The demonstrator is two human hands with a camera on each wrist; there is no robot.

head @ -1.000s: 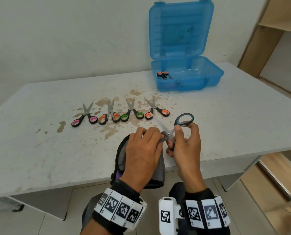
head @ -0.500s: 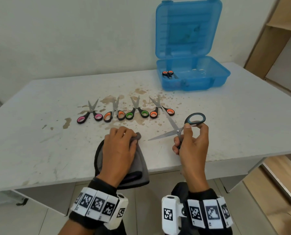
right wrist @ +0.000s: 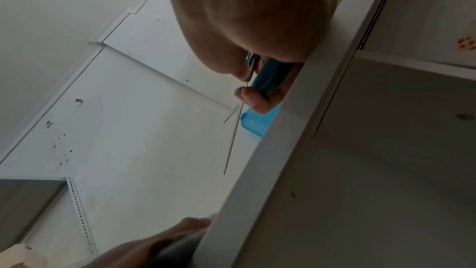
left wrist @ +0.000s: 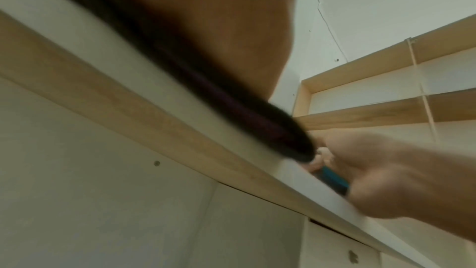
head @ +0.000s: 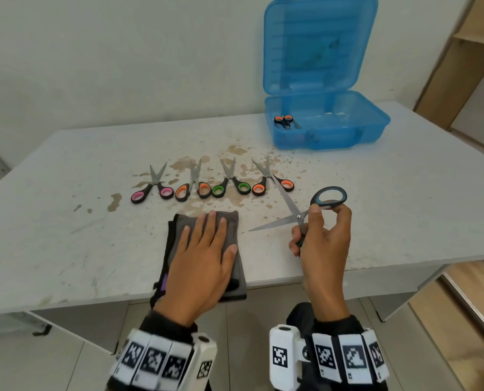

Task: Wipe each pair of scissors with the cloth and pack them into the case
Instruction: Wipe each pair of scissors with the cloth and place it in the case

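Note:
My left hand (head: 204,249) lies flat with straight fingers on the folded grey cloth (head: 232,221) at the table's near edge. My right hand (head: 319,238) grips a large pair of blue-handled scissors (head: 297,214) above the table, blades spread wide apart; the right wrist view shows the blue-handled scissors' blades (right wrist: 233,140) edge-on. Four small scissors lie in a row beyond the cloth: pink-handled (head: 152,190), orange-handled (head: 194,187), green-handled (head: 231,186) and another orange-handled pair (head: 271,183). The open blue case (head: 331,136) stands at the back right with one orange-handled pair (head: 284,119) inside.
The white table (head: 66,235) carries brown stains around the row of scissors. Wooden shelving (head: 460,66) stands to the right of the table. The case lid stands upright against the wall.
My left hand has pulled the cloth off the blades and laid it flat on the table. The right hand keeps the blue-handled scissors, whose blades have swung wide apart.

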